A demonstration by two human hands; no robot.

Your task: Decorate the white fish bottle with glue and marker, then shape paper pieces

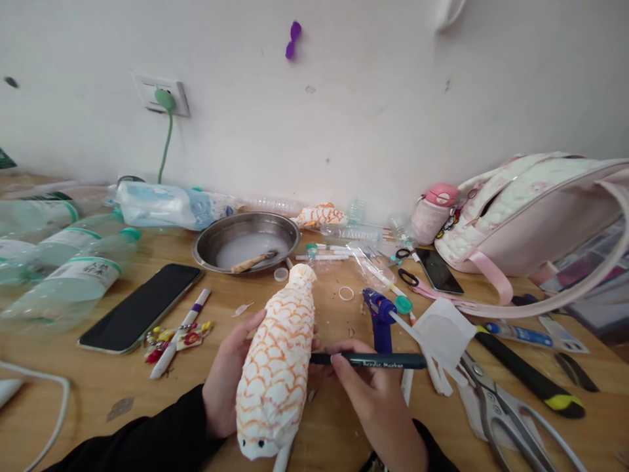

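Note:
A white fish model (276, 360) with orange scale lines lies in my left hand (228, 373). Its narrow tail end points away from me, and two black eyes mark the near end. My left fingers are wrapped around its left side and underside, partly hidden behind it. A dark acrylic marker (378, 360) is pinched in my right hand (378, 400), its black tip end pointing left at the fish's right side. Whether that tip touches the surface I cannot tell. A white stick (282, 457) shows beneath the fish's near end.
Behind the fish stands a metal bowl (211, 259) with a brush across it. Plastic bottles (73, 282) and a phone (142, 308) lie left. On the right are a blue glue gun (381, 318), large scissors (496, 406), a black-and-yellow-handled tool (531, 373) and a backpack (555, 223).

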